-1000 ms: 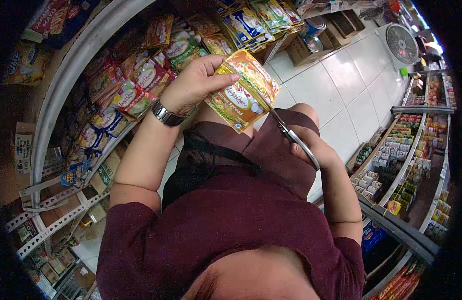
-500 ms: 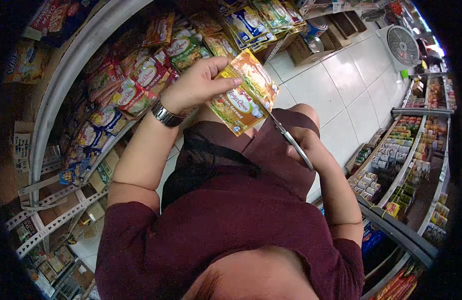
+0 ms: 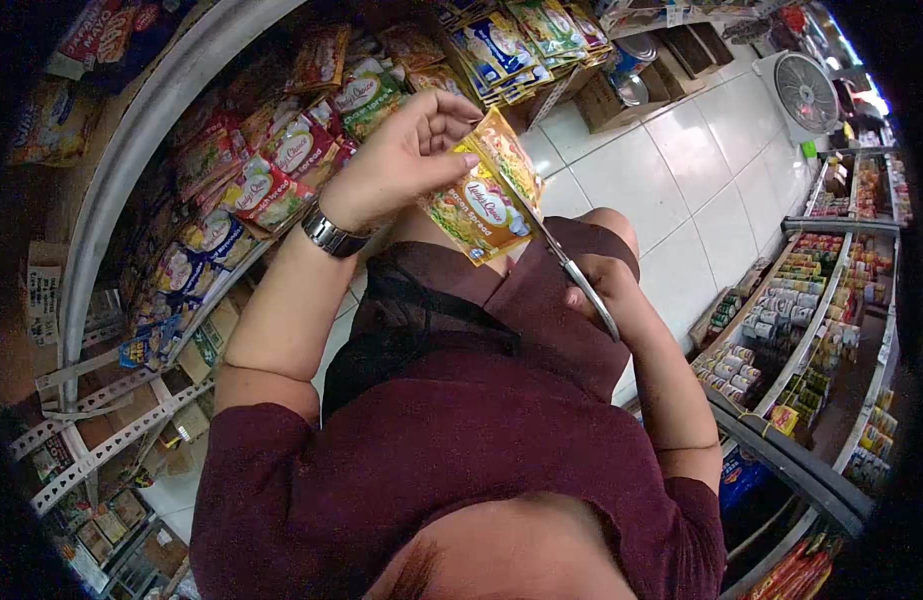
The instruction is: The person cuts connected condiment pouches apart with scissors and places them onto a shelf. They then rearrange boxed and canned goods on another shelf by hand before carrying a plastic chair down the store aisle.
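Two joined yellow-orange sandwich spread sachets [image 3: 477,213] hang from my left hand [image 3: 407,155], whose thumb presses on the upper edge of the front one. The label reads "Lady's Choice" and "bacon spread". My right hand [image 3: 610,290] grips a pair of scissors [image 3: 572,264] by the handles. Their blades lie along the seam between the front sachet and the one behind it, pointing up and left. A metal watch [image 3: 333,236] is on my left wrist. The fingertips of my right hand are partly hidden.
At left, a shelf bin holds many spread and mayonnaise sachets [image 3: 294,148]. More sachets [image 3: 495,48] are piled at the top. An open cardboard box [image 3: 622,100] with cans sits on the tiled floor [image 3: 682,190]. A fan [image 3: 806,92] and shelves of cans [image 3: 777,310] are at right.
The scissors have moved up and left, further along the seam between the sachets. My left fingers have curled differently, and the rear sachet has tilted.
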Demonstrator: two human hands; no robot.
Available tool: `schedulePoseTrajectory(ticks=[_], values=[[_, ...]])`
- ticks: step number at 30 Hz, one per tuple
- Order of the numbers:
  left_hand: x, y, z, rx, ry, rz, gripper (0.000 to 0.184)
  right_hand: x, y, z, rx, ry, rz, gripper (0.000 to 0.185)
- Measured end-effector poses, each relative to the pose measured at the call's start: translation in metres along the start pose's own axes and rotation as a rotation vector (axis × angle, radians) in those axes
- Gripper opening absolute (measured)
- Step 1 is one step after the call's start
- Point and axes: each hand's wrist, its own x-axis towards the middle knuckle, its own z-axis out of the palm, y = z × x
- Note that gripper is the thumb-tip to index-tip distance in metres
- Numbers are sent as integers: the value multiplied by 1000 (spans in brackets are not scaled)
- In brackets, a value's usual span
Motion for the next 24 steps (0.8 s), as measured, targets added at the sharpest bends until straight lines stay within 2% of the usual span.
schedulePoseTrajectory(ticks=[2,6,9,11,16,19,21,24], values=[[0,-1,-3,-14,75,30,37,-1,2,0,21,-15,19,48],[-1,7,5,19,-52,51,40,-1,-2,1,158,-56,37,49],[-2,8,6,59,-75,106,42,3,4,0,99,-93,2,52],[-5,13,5,14,-76,-34,42,5,0,-1,96,-105,-10,54],[-8,22,4,51,-91,-27,42,5,-9,-14,141,-197,-5,58],[-9,28,8,92,-89,-24,42,4,-18,-17,255,-212,89,62],[-8,28,10,112,-83,-24,41,6,-19,-15,178,-203,-48,60],[-6,25,13,41,-128,51,42,10,-14,-7,183,-173,-43,59]])
